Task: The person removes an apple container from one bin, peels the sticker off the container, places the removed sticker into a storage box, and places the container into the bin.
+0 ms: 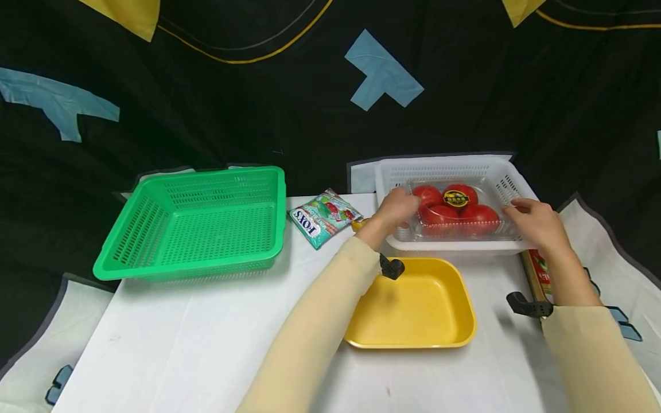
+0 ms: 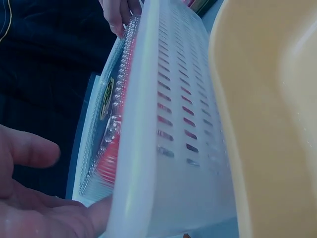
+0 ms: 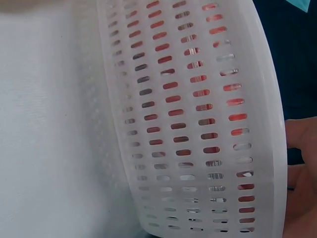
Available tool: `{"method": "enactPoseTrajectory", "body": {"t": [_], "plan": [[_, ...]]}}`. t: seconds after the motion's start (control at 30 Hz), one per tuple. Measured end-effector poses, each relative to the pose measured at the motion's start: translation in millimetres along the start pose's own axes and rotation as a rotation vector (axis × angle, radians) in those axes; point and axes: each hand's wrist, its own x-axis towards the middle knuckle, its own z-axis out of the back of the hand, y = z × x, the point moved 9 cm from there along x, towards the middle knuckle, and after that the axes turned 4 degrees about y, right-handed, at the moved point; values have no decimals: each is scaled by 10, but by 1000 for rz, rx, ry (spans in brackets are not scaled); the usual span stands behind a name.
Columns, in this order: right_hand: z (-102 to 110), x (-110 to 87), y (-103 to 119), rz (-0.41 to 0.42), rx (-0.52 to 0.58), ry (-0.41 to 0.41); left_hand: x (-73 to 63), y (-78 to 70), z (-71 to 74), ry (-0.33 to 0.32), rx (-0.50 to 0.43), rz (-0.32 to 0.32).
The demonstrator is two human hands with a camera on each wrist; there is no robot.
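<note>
A clear plastic pack of tomatoes (image 1: 439,218), with several red fruits and a black-and-gold label, lies inside a white slotted basket (image 1: 454,246). My left hand (image 1: 396,209) is at the pack's left end; the left wrist view shows its thumb and fingers (image 2: 37,151) spread apart, some fingers dipping behind the basket rim. At the pack's right end is my right hand (image 1: 539,223), fingers pointing down over the basket's right side. In the left wrist view its fingertips (image 2: 119,29) are at the pack's far corner; whether they touch it I cannot tell. The right wrist view mostly hides them behind the basket wall.
A yellow tray (image 1: 418,310) stands just in front of the white basket. Left of it lie a green FOX'S candy bag (image 1: 325,217) and a partly hidden yellow item (image 1: 358,225). A green basket (image 1: 222,235) stands at left. A red box (image 1: 539,275) is beneath my right wrist.
</note>
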Motion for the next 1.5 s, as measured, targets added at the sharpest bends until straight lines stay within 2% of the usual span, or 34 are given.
{"method": "enactPoseTrajectory", "body": {"t": [0.23,0.4,0.57,0.67,0.83,1.0,1.1,1.27,1.5], "plan": [[-84,10,31,23,-98,60,11,54,-117,53,74,68],[-122,23,61,35,-178,36,20,93,-197,64,13,100],[-124,21,44,27,-189,35,22,157,-280,74,-84,134],[-127,28,31,17,-184,53,24,176,-283,61,-95,131],[-111,35,17,-3,-183,66,19,130,-281,58,-74,80],[-84,23,40,15,-181,13,23,127,-260,30,-75,65],[-62,11,31,6,-161,-16,30,121,-234,-1,-44,63],[-40,1,-7,-21,-123,-27,35,99,-219,-30,-10,57],[6,-19,-7,-23,-59,-55,25,85,-176,-61,-20,56]]}}
